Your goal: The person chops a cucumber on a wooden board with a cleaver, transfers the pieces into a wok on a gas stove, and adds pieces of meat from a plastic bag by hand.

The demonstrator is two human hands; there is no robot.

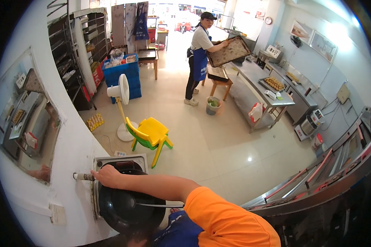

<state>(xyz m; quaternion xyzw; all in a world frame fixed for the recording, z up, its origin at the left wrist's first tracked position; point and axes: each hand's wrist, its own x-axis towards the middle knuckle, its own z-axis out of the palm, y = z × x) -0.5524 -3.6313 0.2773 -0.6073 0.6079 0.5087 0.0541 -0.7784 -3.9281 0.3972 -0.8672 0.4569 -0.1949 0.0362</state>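
My right hand [108, 177] reaches across to the wall tap [84, 176], its fingers closed at the tap's end. Below it a black wok [120, 213] rests in a steel sink [139, 158], overhanging the near side. The wok's brown handle [125, 165] lies just beyond my hand. Inside the wok is a ladle [154, 205], its metal shaft running right towards my orange sleeve. At the bottom edge, a dim, blurred part of my left hand [137, 242] shows by the wok's near rim; its grip is hidden.
A yellow and green plastic chair [151, 129] and a white fan [123, 89] stand beyond the sink. Farther off, a person [201, 58] holds a large baking tray [230, 52]. At right are a steel worktable [253, 77] and glass-fronted equipment [321, 173].
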